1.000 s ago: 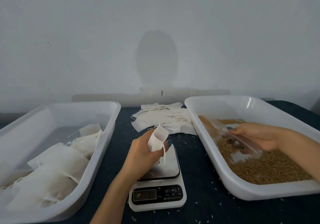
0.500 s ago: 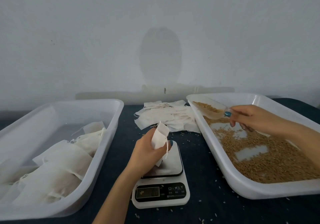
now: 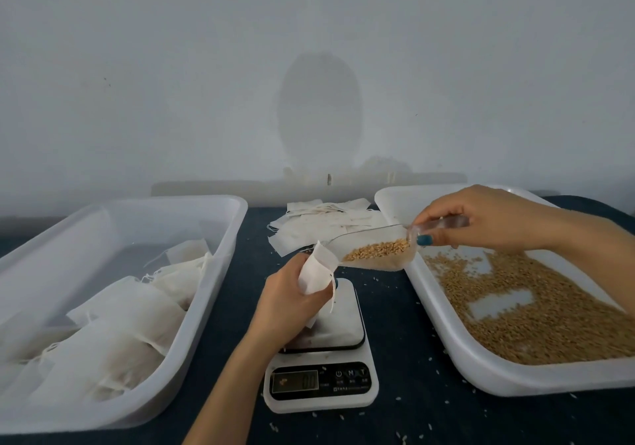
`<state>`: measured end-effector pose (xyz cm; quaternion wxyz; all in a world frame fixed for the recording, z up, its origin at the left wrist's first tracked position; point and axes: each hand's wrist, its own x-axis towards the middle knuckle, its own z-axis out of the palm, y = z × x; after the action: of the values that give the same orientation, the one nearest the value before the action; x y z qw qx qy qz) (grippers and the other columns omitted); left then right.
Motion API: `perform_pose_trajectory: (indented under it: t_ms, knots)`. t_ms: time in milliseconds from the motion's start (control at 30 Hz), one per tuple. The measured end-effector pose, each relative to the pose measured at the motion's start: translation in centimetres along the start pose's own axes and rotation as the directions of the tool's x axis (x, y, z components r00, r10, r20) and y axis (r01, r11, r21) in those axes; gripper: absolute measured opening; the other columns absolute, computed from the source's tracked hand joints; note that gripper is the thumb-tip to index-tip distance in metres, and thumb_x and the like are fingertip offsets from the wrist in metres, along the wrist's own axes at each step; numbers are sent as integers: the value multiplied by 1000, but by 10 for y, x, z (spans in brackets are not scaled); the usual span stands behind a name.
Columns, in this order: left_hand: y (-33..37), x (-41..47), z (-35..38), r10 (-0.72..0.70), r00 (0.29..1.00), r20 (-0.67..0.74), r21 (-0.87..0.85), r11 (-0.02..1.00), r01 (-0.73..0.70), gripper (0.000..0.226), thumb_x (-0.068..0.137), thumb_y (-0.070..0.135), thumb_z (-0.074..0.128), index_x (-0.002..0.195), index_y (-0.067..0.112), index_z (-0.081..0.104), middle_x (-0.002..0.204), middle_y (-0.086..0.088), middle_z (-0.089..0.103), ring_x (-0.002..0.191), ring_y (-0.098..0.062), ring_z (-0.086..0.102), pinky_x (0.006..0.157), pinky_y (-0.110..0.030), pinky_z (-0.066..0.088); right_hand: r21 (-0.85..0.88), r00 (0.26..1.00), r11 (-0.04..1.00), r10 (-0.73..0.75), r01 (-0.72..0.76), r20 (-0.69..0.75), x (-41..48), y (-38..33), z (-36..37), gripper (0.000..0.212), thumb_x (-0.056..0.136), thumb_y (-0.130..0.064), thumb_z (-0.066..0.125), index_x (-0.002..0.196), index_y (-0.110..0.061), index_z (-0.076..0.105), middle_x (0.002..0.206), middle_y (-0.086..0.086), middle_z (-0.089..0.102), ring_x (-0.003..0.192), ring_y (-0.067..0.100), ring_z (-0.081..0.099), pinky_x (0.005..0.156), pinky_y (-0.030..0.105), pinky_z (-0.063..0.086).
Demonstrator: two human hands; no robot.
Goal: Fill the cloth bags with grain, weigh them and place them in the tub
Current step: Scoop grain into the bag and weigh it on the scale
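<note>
Head view: right grip (image 3: 481, 217) clamped on the handle of the scoop (image 3: 374, 252), which is now loaded and lifted out of the grain tray (image 3: 515, 379), lip at the cloth bag (image 3: 314, 272) mouth. Left grip (image 3: 285, 296) pinches the bag above the scale (image 3: 347, 324). Pour looks next. Tub (image 3: 220, 266) at left holds filled bags.

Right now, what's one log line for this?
left hand: holds cloth bag above scale | right hand: scoop of grain at bag mouth

Plain grey-white wall (image 3: 171, 83), faint oval shadow (image 3: 319, 107), dark blue tabletop (image 3: 405, 324)
</note>
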<state>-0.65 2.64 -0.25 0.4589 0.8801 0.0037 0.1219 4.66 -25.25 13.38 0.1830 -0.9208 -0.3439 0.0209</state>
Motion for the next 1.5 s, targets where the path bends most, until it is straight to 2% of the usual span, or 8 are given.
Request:
perform_pose_trajectory:
  t_ms: [333, 600, 733, 900, 1067, 1200, 1333, 1500]
  knots:
    - [4, -3, 1, 43, 999, 19, 121, 992, -45, 29, 76, 48, 68, 100, 41, 52, 87, 16, 65, 76, -6, 64, 66, -40, 60, -448, 991, 885, -137, 126, 8, 10, -25, -20, 49, 75, -75, 40, 111, -53, 64, 88, -43, 56, 79, -18, 54, 66, 15, 38]
    - [10, -5, 1, 75, 997, 18, -70, 995, -73, 36, 77, 40, 79, 96, 44, 48, 94, 23, 63, 87, 14, 57, 59, -8, 49, -633, 971, 752, -238, 183, -1, 17, -51, -36, 62, 74, -77, 26, 114, -50, 65, 87, -39, 58, 89, 0, 59, 100, 20, 21]
    - [13, -8, 1, 100, 995, 20, -138, 986, -97, 38, 77, 34, 81, 97, 41, 49, 95, 37, 60, 88, 14, 58, 62, -6, 48, -667, 975, 723, -223, 178, 18, 16, -55, -42, 62, 77, -76, 24, 113, -49, 66, 73, -45, 39, 80, -10, 50, 113, 30, 19]
    - [17, -10, 2, 124, 992, 25, -203, 972, -116, 34, 80, 27, 77, 102, 34, 52, 94, 29, 64, 75, -1, 66, 62, -13, 52, -667, 972, 723, -234, 179, 8, 13, -55, -48, 69, 74, -78, 16, 115, -50, 64, 86, -38, 56, 86, -8, 54, 114, 29, 18]
    - [20, -11, 0, 121, 993, 12, -262, 958, -114, 30, 81, 24, 73, 105, 30, 56, 87, 22, 66, 70, -5, 66, 60, -16, 52, -594, 982, 794, -183, 126, -38, 9, -49, -46, 65, 72, -80, 21, 114, -53, 62, 91, -34, 61, 85, -5, 53, 105, 28, 31]
    - [22, -11, -2, 112, 994, -1, -316, 943, -107, 27, 85, 13, 70, 99, 31, 57, 80, 20, 67, 65, -2, 64, 58, -13, 50, -366, 996, 929, -74, 47, -59, 2, -36, -30, 60, 66, -80, 26, 111, -52, 55, 99, -32, 61, 86, -13, 54, 73, 15, 38]
    - [23, -11, -4, 101, 995, -13, -350, 931, -99, 24, 86, 11, 66, 99, 29, 56, 73, 17, 66, 61, -1, 63, 55, -11, 46, 47, 998, 999, 18, -15, -56, -7, -15, -3, 56, 71, -71, 44, 108, -35, 65, 109, -22, 68, 100, 3, 66, 91, 27, 52]
    - [25, -13, -4, 75, 997, -10, -383, 921, -73, 22, 89, 16, 66, 100, 31, 54, 68, 17, 65, 56, 2, 60, 51, -11, 44, 296, 986, 946, 154, -131, -57, -14, 10, 24, 50, 75, -62, 54, 110, -27, 63, 88, -10, 70, 75, 8, 68, 76, 33, 58]
